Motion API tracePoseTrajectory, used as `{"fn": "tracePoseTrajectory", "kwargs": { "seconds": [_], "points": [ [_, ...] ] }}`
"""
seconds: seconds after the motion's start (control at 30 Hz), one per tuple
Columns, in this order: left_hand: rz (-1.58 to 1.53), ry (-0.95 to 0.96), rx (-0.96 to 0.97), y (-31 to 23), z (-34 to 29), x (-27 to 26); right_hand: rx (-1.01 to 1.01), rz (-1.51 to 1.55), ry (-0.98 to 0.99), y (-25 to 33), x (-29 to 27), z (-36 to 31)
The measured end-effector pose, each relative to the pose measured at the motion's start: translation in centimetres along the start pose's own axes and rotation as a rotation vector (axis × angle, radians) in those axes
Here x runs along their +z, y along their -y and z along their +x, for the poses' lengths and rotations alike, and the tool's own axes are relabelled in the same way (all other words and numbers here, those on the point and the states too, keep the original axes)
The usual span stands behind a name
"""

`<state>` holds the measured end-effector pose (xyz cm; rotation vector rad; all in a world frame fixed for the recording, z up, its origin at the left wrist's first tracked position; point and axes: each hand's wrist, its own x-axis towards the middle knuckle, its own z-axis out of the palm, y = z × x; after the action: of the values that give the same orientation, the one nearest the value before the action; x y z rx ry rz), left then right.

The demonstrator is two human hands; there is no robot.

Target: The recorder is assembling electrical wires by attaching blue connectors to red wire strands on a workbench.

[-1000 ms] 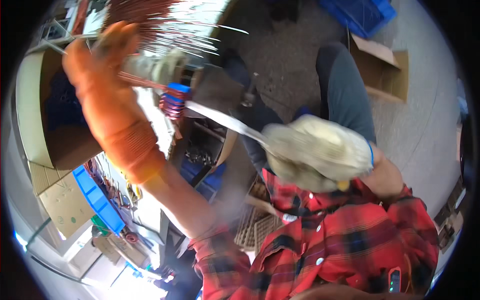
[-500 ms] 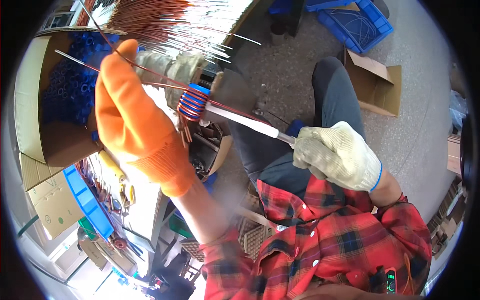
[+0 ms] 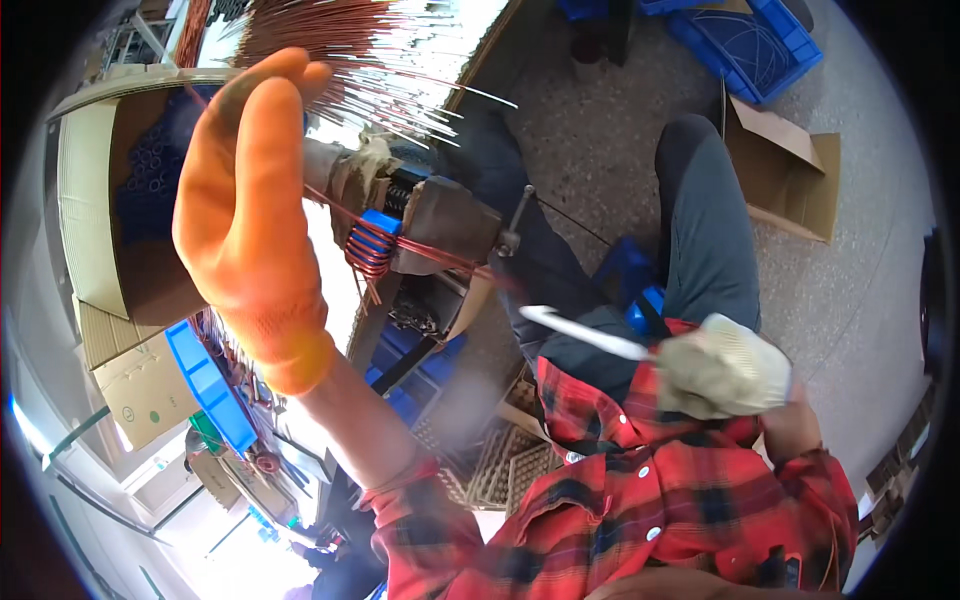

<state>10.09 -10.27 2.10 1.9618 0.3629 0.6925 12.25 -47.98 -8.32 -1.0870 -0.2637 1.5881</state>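
A blue ring-shaped core wound with copper wire (image 3: 370, 246) sits beside a dark metal clamp (image 3: 447, 212). Reddish wire strands (image 3: 440, 252) run off its right side. Left of the coil, my left hand (image 3: 255, 200) in an orange glove has its fingers stretched upward, apart from the coil. Wire passes behind this glove, and I cannot make out any contact there. My right hand (image 3: 722, 370), in a blurred whitish knit glove, is closed round the end of a white rod (image 3: 585, 334). The rod's free tip points left, clear of the coil, above my lap.
A large bundle of copper wires (image 3: 330, 60) lies at the back. At left, an open cardboard box (image 3: 90, 210) holds blue rings. A blue tray (image 3: 212, 390) stands lower left. At right, a blue crate (image 3: 770, 75) and an open carton (image 3: 785, 185) rest on the floor.
My right hand has drawn the white rod away from the coil, down and right. My left fingers have moved off their pinch on the wire and stretched upward. The view has shifted slightly.
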Motion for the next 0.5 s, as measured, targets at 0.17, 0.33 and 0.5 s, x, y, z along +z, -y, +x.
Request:
{"fn": "tracePoseTrajectory", "kwargs": {
  "seconds": [0.17,0.33,0.5],
  "points": [
    [0.123,-0.075,0.043,2.6,-1.6,-1.4,-0.100,-0.264,-0.115,5.5,4.8,6.8],
    [0.072,-0.295,-0.091,3.0,-4.3,0.2,0.324,0.184,0.192,10.8,5.0,10.2],
    [0.399,-0.342,0.138,-1.4,-6.6,-5.1,0.573,1.284,0.831,-9.2,-0.7,4.2]
  ]
}}
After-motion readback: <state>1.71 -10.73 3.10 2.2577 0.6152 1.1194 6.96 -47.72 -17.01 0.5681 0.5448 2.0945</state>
